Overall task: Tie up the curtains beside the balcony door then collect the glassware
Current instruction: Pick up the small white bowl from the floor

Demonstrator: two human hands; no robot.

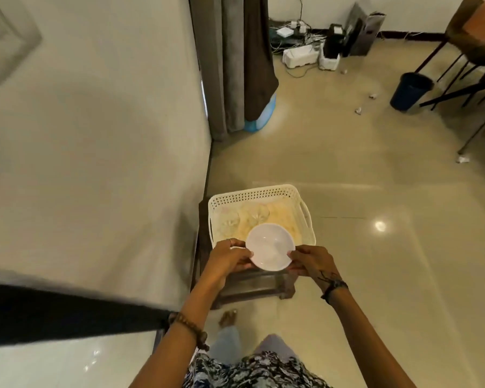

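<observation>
I hold a round white bowl between both hands, above the near edge of a white perforated plastic basket. My left hand grips the bowl's left rim and my right hand pinches its right rim. Clear glass pieces lie inside the basket, faint against its pale bottom. The basket stands on a dark low wooden stool beside the wall. The grey and brown curtains hang straight down at the top middle, reaching the floor.
A cream wall fills the left side. A blue container stands behind the curtains. Cables, power strips and boxes clutter the far wall. A dark bin and chair legs stand at the right on glossy tiles.
</observation>
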